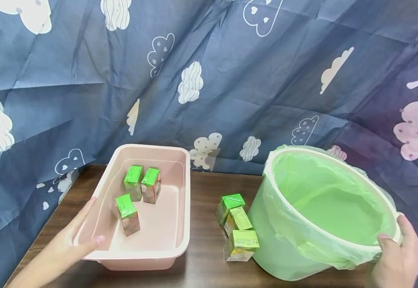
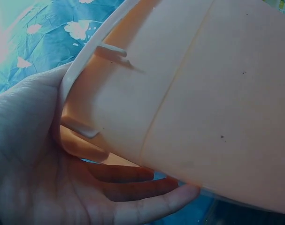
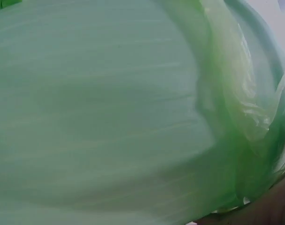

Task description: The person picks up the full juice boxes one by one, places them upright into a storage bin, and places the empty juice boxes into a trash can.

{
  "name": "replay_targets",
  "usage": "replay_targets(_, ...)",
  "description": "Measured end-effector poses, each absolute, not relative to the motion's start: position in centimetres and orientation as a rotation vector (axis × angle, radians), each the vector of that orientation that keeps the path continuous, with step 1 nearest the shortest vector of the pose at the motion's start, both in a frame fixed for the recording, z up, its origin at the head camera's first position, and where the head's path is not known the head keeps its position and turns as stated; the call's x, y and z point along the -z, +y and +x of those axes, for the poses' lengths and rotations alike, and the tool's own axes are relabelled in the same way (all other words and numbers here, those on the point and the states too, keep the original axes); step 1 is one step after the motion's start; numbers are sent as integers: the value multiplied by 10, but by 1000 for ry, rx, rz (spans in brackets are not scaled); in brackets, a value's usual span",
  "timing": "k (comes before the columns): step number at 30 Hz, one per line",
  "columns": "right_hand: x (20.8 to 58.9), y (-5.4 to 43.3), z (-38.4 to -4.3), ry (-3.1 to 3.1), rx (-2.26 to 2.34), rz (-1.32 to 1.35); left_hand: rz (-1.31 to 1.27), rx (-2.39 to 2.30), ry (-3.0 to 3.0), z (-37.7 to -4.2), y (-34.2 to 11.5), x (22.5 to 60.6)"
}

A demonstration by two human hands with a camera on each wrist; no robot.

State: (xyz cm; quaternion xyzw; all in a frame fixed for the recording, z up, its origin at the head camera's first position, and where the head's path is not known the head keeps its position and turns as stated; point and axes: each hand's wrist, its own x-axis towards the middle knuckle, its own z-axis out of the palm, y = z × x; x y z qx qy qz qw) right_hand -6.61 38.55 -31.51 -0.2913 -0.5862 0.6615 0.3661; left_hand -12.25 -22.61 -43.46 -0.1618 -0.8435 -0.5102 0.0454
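Blue cloth [image 1: 209, 100] with pale cloud prints hangs behind a dark wood-grain counter [image 1: 205, 240]. At lower left of the frame the left hand [image 1: 70, 242] grips the pink tub [image 1: 186, 200] by its rim, thumb above and fingers beneath; at lower right, the right hand [image 1: 397, 254] pinches the rim of the green bin [image 1: 284, 260], over which a green liner [image 1: 313, 176] folds. Three green-topped cartons [image 1: 133, 186] stand in the tub, left of centre. Three more cartons [image 1: 242, 245] cluster just beside the bin, lower centre. Their printing is too small to read.
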Motion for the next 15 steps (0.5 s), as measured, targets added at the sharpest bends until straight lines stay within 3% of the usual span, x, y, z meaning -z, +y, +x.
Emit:
replay_targets(8,322,368,-69,-1324,-1728,-472,-354,1374,-2692,-119,-223,427)
replay_targets(12,324,365,-65,-1404,-1639,-491,-282,1070,-2643,-106,-213,415)
replay_targets(15,324,363,-63,-1458,-1586,-538,-394,884,-2356,-91,-195,401)
